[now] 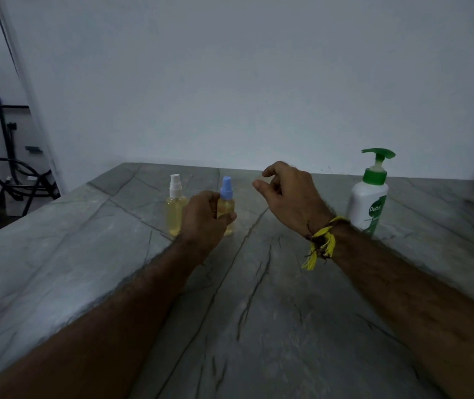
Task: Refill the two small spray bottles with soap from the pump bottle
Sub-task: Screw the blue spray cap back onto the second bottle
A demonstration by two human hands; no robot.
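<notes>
While left hand (201,217) grips blue-capped bottle (226,208) — white-capped bottle (175,208) just beside.

Two small clear plastic spray bottles of yellowish liquid stand near the far edge of the grey veined stone worktop (258,312): one white-capped (175,207), one blue-capped (226,204). One white pump bottle with a green pump head (369,197) stands toward the far right corner. Two hands are over the worktop, left (204,220) and right (290,194).

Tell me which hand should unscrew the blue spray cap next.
Probably the right hand: it hovers free beside the blue spray cap, fingers loosely curled and holding nothing. The left hand already grips the blue-capped bottle, so it can steady it.
</notes>
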